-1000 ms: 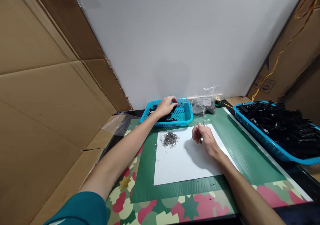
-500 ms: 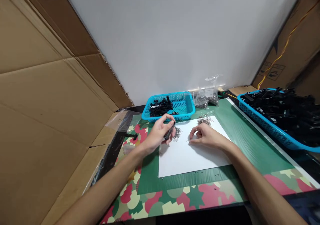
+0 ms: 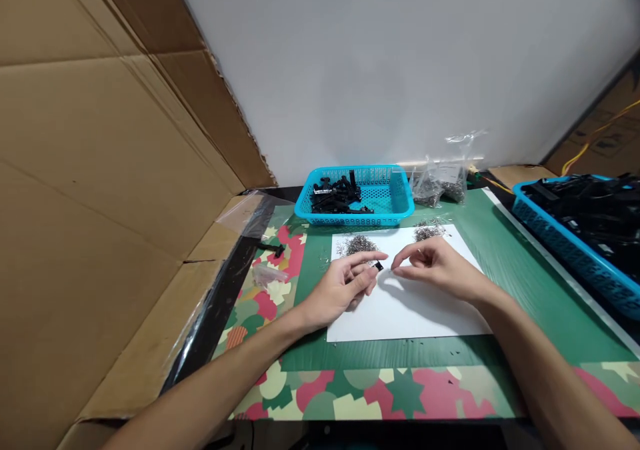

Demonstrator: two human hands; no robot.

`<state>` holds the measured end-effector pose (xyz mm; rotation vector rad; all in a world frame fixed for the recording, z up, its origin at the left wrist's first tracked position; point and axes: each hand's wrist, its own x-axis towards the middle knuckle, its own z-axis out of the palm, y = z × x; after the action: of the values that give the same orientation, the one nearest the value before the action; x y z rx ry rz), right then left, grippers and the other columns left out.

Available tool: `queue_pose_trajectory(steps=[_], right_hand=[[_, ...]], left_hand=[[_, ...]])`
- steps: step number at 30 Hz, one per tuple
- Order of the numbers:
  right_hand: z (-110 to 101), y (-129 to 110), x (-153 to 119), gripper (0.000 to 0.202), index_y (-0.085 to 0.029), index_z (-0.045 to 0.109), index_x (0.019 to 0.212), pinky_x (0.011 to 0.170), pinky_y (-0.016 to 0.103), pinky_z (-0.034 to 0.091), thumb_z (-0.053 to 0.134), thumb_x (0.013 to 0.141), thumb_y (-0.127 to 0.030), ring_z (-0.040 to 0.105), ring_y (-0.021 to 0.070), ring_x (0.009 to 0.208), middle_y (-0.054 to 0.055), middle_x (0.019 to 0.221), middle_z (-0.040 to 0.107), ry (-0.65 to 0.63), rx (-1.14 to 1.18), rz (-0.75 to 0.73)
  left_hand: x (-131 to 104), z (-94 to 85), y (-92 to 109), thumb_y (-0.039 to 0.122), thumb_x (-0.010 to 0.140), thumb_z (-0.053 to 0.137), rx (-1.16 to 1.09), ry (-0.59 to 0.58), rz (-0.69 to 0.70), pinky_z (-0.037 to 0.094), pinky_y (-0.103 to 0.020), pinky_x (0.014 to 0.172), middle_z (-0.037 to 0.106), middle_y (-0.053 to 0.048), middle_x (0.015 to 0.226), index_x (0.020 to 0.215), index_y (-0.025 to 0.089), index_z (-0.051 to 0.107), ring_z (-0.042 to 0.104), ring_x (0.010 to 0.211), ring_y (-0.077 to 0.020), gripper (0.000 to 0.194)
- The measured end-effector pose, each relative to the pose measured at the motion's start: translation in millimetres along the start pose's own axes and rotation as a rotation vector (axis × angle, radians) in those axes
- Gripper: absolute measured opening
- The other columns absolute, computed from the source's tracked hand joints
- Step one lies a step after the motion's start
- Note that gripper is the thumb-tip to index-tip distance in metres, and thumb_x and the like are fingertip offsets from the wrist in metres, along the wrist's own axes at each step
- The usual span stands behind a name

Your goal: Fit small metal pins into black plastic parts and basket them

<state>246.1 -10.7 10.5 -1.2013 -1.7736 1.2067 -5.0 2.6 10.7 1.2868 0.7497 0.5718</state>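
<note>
The left hand [image 3: 340, 288] pinches a black plastic part [image 3: 379, 266], which a slack grip could drop; whether the right hand [image 3: 440, 269] grips anything is unclear.

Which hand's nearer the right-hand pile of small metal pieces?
Right. The right hand is just on the near side of the right-hand pile; the left hand is farther away, left of it.
</note>
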Motion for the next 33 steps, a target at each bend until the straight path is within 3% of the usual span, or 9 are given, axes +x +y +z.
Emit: queue_pose_trajectory(steps=[2, 6, 11, 14, 20, 24, 27, 33], right_hand=[[2, -3, -2, 0.024, -0.017, 0.084, 0.09, 0.052, 0.028, 0.017, 0.079, 0.089, -0.041, 0.023, 0.009, 0.054, -0.008, 0.056, 0.027, 0.044, 0.107, -0.015], [13, -3, -5, 0.026, -0.018, 0.082, 0.091, 0.048, 0.027, 0.016, 0.083, 0.088, -0.044, 0.024, 0.0075, 0.049, -0.009, 0.053, 0.031, 0.094, 0.314, 0.013], [25, 0, -4, 0.023, -0.018, 0.081, 0.09, 0.044, 0.025, 0.016, 0.085, 0.087, -0.041, 0.021, 0.0056, 0.045, -0.011, 0.048, 0.028, 0.093, 0.486, 0.028], [28, -1, -3, 0.023, -0.018, 0.082, 0.088, 0.043, 0.023, 0.017, 0.087, 0.086, -0.04, 0.021, 0.0048, 0.044, -0.011, 0.047, 0.03, 0.068, 0.536, 0.042], [34, -6, -3, 0.021, -0.017, 0.082, 0.085, 0.04, 0.021, 0.016, 0.09, 0.082, -0.037, 0.021, 0.0038, 0.042, -0.011, 0.045, 0.032, -0.004, 0.635, 0.077], [36, -9, -3, 0.02, -0.018, 0.082, 0.082, 0.039, 0.02, 0.015, 0.09, 0.081, -0.036, 0.02, 0.0036, 0.041, -0.01, 0.044, 0.036, -0.019, 0.678, 0.091], [36, -10, -3, 0.02, -0.017, 0.081, 0.077, 0.039, 0.02, 0.015, 0.091, 0.08, -0.035, 0.02, 0.0036, 0.041, -0.01, 0.043, 0.036, -0.005, 0.696, 0.087], [34, -7, -4, 0.02, -0.017, 0.081, 0.077, 0.04, 0.022, 0.016, 0.09, 0.081, -0.035, 0.025, 0.0037, 0.041, -0.005, 0.046, 0.051, -0.031, 0.635, 0.084]], left_hand=[[-2, 1.9, -3, 0.052, 0.1, 0.07, 0.024, -0.026, 0.017, 0.021, -0.019, 0.044, 0.048, 0.007, 0.071, 0.139, 0.019, 0.057, 0.033, 0.048, -0.0053, 0.053], [-7, 7.0, -2, 0.045, 0.097, 0.075, 0.03, -0.027, 0.063, 0.032, -0.019, 0.053, 0.06, 0.006, 0.08, 0.128, 0.025, 0.051, 0.048, 0.056, -0.0069, 0.044], [-4, 8.9, -2, 0.033, 0.091, 0.08, 0.125, -0.05, 0.153, 0.05, -0.029, 0.086, 0.074, -0.007, 0.103, 0.115, 0.017, 0.068, 0.068, 0.098, -0.02, 0.031], [0, 6.6, -4, 0.035, 0.092, 0.079, 0.16, -0.058, 0.163, 0.051, -0.034, 0.094, 0.078, -0.01, 0.109, 0.106, 0.015, 0.078, 0.069, 0.104, -0.0233, 0.024], [0, 4.9, 1, 0.037, 0.087, 0.084, 0.027, -0.09, 0.13, 0.049, -0.025, 0.074, 0.073, -0.006, 0.1, 0.108, 0.015, 0.075, 0.063, 0.085, -0.0155, 0.031], [-3, 4.1, 4, 0.053, 0.094, 0.074, -0.111, -0.118, -0.04, 0.033, -0.019, 0.051, 0.055, 0.004, 0.078, 0.107, 0.019, 0.065, 0.044, 0.059, -0.008, 0.037], [-4, 2.9, 3, 0.054, 0.096, 0.07, -0.074, -0.127, -0.056, 0.029, -0.019, 0.047, 0.051, 0.005, 0.073, 0.105, 0.018, 0.065, 0.042, 0.055, -0.0076, 0.037], [-7, 6.1, 6, 0.048, 0.097, 0.072, -0.035, -0.215, -0.042, 0.023, -0.021, 0.044, 0.044, 0.007, 0.063, 0.096, 0.017, 0.063, 0.032, 0.049, -0.0066, 0.033]])
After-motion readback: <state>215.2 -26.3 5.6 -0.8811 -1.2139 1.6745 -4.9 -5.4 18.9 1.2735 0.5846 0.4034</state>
